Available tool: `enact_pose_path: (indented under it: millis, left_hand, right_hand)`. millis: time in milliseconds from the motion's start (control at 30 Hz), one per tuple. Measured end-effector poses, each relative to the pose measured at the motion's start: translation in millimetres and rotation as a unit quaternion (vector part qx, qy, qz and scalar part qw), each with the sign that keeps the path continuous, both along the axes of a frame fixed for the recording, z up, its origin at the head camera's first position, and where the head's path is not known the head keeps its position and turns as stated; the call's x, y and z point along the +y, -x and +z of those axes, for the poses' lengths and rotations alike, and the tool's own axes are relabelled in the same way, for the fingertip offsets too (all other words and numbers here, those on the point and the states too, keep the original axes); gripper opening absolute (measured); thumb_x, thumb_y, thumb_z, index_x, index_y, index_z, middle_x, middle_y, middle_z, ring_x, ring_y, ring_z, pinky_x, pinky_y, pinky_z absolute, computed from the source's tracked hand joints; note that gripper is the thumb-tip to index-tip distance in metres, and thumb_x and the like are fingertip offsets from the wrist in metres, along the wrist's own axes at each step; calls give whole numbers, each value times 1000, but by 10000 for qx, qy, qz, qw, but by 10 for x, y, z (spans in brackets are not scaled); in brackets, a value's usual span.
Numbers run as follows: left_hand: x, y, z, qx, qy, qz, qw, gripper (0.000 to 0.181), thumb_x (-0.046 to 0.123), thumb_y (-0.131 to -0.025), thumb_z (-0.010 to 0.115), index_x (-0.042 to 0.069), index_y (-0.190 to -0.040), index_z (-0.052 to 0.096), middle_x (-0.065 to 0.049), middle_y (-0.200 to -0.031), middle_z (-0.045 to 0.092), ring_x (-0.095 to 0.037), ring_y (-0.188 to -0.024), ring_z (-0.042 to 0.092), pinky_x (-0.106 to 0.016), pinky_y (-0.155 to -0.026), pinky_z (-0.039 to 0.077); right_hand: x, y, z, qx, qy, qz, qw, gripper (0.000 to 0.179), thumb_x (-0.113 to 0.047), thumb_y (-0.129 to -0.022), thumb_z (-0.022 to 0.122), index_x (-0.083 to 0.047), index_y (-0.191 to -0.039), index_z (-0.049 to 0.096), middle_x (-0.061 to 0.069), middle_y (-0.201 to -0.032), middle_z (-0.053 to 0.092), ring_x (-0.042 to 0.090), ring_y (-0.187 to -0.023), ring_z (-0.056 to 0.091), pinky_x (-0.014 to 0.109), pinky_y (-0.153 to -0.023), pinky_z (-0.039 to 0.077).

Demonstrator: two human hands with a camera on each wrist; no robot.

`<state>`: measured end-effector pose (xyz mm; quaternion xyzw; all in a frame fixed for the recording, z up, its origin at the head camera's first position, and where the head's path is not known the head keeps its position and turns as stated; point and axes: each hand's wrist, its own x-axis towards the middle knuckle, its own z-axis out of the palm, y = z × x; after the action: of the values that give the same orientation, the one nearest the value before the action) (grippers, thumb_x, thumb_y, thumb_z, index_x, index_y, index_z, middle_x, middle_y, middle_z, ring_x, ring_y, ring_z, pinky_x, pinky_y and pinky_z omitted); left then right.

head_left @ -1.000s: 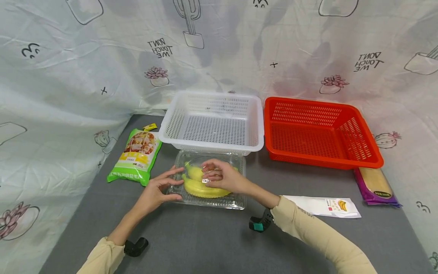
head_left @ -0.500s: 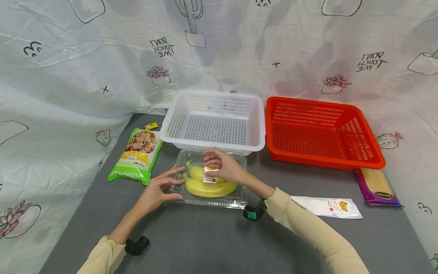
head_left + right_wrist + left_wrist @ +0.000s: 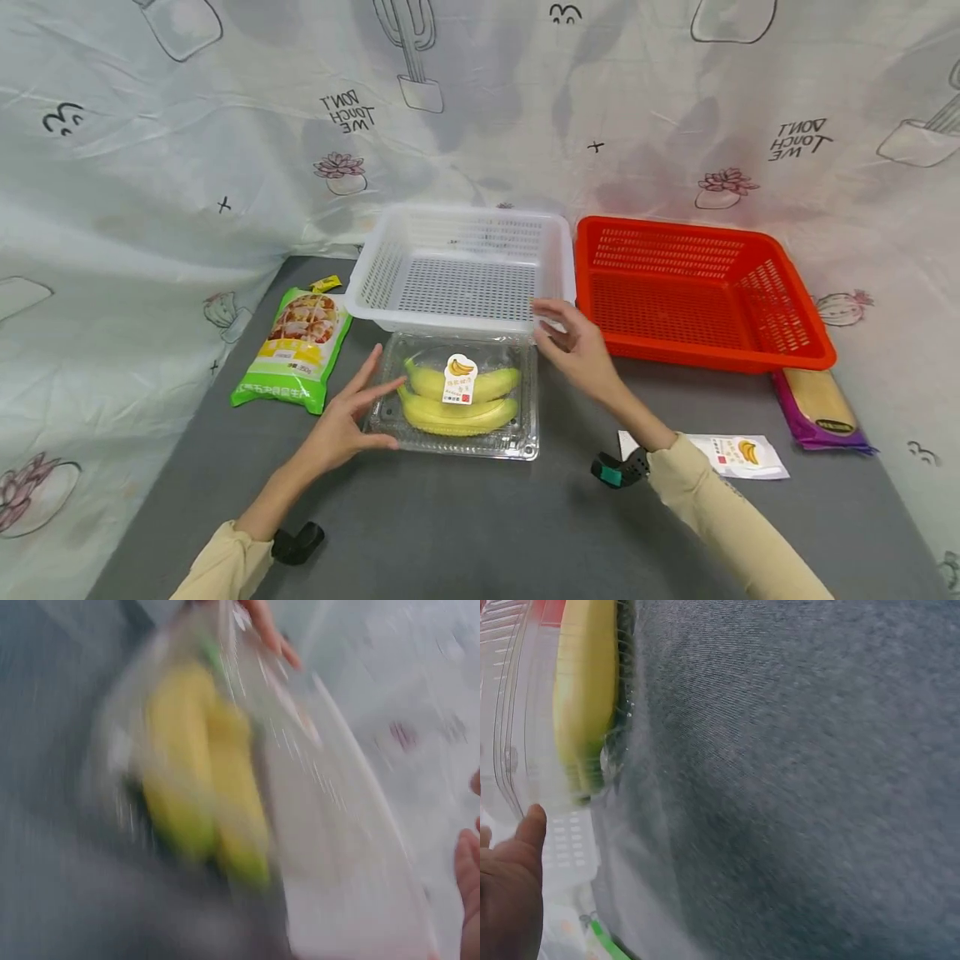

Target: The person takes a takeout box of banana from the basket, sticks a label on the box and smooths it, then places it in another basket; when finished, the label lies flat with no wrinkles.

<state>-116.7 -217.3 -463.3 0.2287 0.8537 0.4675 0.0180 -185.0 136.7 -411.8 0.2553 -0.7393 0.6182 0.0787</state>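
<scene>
Two yellow bananas [image 3: 453, 417] lie inside a clear plastic clamshell box [image 3: 529, 417] in the middle of the table. A white sticker [image 3: 458, 383] with a banana picture sits on its lid. My left hand [image 3: 333, 432] spreads its thumb and fingers along the box's left side; whether they touch it is unclear. In the left wrist view the left thumb [image 3: 531, 829] points toward the box's edge. Off the box's upper right corner, in front of the white basket, my right hand [image 3: 583, 358] is raised with loosely bent fingers and holds nothing. The right wrist view is blurred.
Behind the box stand a white basket [image 3: 457, 315] and a red basket [image 3: 705, 354]. At left lie a green food bag [image 3: 294, 350] and a small yellow packet [image 3: 326, 284]. A sticker strip [image 3: 738, 457] and a purple package [image 3: 821, 408] lie at right.
My right hand has let go of the sticker, now flat on the lid, and moved away to the right. My left hand has stayed beside the box.
</scene>
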Motion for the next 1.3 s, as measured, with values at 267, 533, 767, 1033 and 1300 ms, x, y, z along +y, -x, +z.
enact_pose_path:
  millis: [267, 533, 767, 1033, 1300]
  left_hand:
    - [79, 42, -8, -176, 359, 200, 9990, 92, 24, -62, 89, 12, -143, 47, -18, -159, -9, -44, -142, 7, -61, -99, 34]
    - [98, 35, 16, -491, 554, 246, 9970, 93, 28, -63, 88, 19, -145, 44, -25, -157, 1, -47, -140, 12, -64, -99, 32]
    - [95, 14, 4, -539, 526, 287, 9967, 94, 26, -62, 88, 18, -145, 43, -28, -156, 0, -48, -138, 17, -59, -96, 39]
    - [112, 30, 34, -206, 650, 458, 9966, 93, 26, -59, 89, 20, -143, 48, -24, -157, 11, -30, -109, 53, -33, -70, 49]
    - [83, 5, -29, 352, 127, 676, 9970, 85, 18, -57, 92, 10, -134, 57, -12, -157, 22, 0, -44, 25, -21, -44, 36]
  right_hand:
    - [1130, -96, 135, 612, -1511, -1867, 9688, 44, 6, -85, 67, 3, -128, 58, 17, -136, 52, 18, -126, 48, 27, -101, 40]
    - [2336, -216, 124, -1095, -3111, -2013, 9224, 71, -31, -85, 72, -10, -145, 42, 7, -160, 15, 40, -143, 8, 76, -97, 14]
    - [2986, -338, 160, -1772, -3919, -1849, 8836, 86, -35, -82, 74, 3, -146, 31, 22, -158, -9, 59, -135, -2, 80, -87, 17]
    - [3320, -379, 183, -1793, -4787, -2351, 8267, 76, -44, -82, 73, 13, -127, 50, 37, -138, 36, 37, -85, 44, 34, -57, 38]
    - [3279, -271, 204, -1771, -4792, -2078, 8342, 60, -45, -82, 73, 10, -105, 68, 32, -147, 23, 31, -88, 41, 28, -55, 34]
